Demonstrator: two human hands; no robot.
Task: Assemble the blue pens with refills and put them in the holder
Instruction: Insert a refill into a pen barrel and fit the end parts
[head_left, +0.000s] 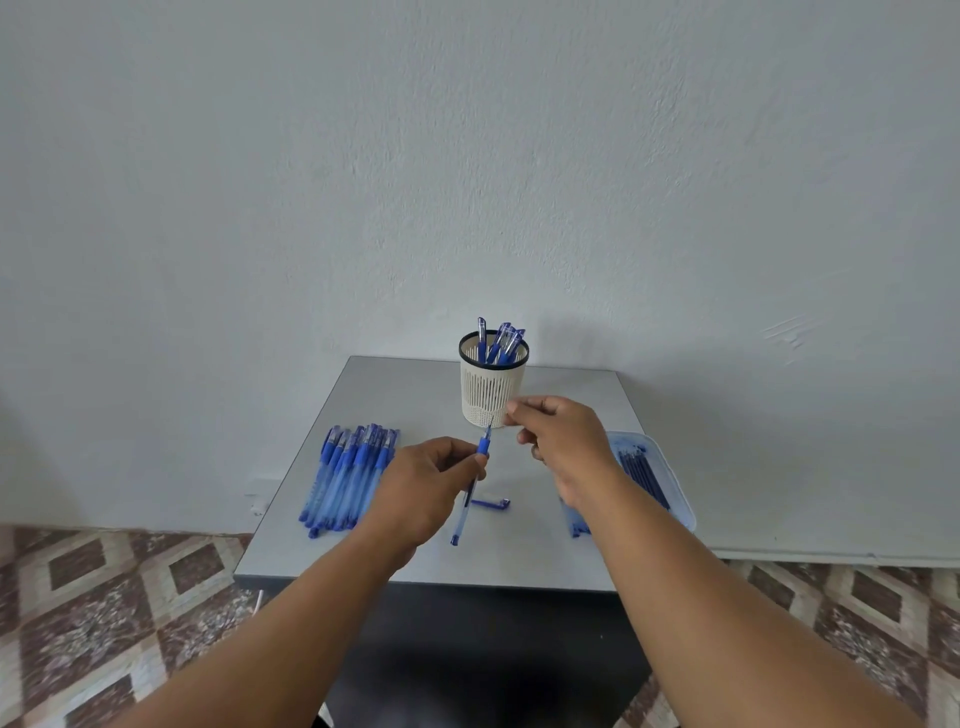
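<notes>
From the head camera, the left hand (431, 480) grips a blue pen barrel (470, 491) near its rubber grip, fingers curled round it, the barrel tilted so its open front end points up and away toward the right hand (553, 439). That tilt looks meant to give the refill a straight path in. The right hand's thumb and forefinger are pinched together just above the barrel's tip, apparently on the thin refill (490, 423) (too slim to make out clearly), the other fingers loosely curled. A loose blue cap (491, 502) lies on the grey table (519, 561) just behind the barrel, probably set there within easy reach for closing the pen.

The white mesh holder (493, 389) stands at the far middle of the table, several finished pens (501, 340) leaning in it; its mouth has room for more. The row of unassembled pens (348, 475) lies at the left, near the table's left edge, and the clear tray of refills (657, 467) sits at the right, overhanging the right edge somewhat, partly hidden by the right forearm. Between the two supplies the middle of the table is bare apart from the cap, so the hands have room to work; the holder sits just beyond the right hand, so a careless lift could nudge it.
</notes>
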